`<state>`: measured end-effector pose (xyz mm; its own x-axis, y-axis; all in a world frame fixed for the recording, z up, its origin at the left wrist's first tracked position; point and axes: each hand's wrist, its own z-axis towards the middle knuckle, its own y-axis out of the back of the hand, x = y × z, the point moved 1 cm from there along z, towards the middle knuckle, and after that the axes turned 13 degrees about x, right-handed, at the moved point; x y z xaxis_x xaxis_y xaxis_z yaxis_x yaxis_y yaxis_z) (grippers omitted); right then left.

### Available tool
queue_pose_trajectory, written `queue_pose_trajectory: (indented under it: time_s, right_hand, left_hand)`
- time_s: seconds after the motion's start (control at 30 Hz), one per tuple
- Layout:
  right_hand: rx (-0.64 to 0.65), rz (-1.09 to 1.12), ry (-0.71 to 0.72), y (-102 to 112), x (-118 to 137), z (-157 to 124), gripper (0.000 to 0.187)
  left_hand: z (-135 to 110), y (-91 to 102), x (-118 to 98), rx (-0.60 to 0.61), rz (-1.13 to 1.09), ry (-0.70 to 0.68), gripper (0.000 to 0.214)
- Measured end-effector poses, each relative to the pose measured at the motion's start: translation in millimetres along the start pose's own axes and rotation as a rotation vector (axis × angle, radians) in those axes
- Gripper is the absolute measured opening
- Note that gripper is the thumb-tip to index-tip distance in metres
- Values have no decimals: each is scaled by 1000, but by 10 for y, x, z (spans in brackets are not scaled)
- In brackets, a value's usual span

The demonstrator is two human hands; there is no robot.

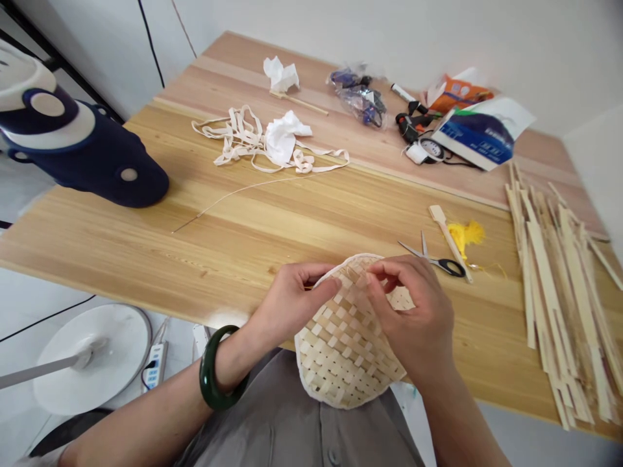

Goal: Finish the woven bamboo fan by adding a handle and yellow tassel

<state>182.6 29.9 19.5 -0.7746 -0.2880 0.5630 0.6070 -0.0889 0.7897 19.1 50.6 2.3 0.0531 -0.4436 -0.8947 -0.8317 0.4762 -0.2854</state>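
Note:
A flat piece of woven bamboo [348, 344], with a pale binding along its rounded rim, stands tilted between my lap and the table edge. My left hand [296, 295] grips its upper left rim, thumb on the front face and fingers behind. At the upper right of the weave, my right hand [413, 305] is closed in a pinch of thumb and forefinger. What lies in that pinch is too small to make out. Beyond my right hand are black-handled scissors [445, 263], a small wooden stick with a flat end [445, 233] and yellow thread [464, 235].
Bamboo strips [559, 305] lie piled at the right. Cream binding tape [243, 139] and crumpled white tissue [282, 139] are farther back. A needle with thread [195, 217] lies left of centre. A blue tissue box [479, 139] stands at the back, a dark blue object [117, 159] at the left.

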Motion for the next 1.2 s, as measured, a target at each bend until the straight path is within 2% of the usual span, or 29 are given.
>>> queue_pose_trajectory:
  time_s: [0.23, 0.43, 0.63, 0.87, 1.0, 1.2]
  right_hand:
    - [-18, -232, 87, -109, 125, -31, 10]
    - [8, -143, 50, -106, 160, -38, 12]
    - [-34, -317, 94, -128, 131, -27, 12]
    - [-41, -153, -9, -78, 99, -12, 8]
    - [11, -194, 4, -99, 139, -36, 7]
    - [1, -344, 65, -118, 208, -34, 11]
  left_hand:
    - [-6, -41, -15, 22, 56, -46, 22]
    - [-8, -26, 4, 14, 89, -78, 22]
    - [-5, -35, -2, 22, 119, -75, 19]
    - [-8, -22, -15, 5, 58, -18, 22]
    - [0, -31, -18, 3, 105, -50, 22]
    - [1, -69, -38, 5, 209, -107, 22]
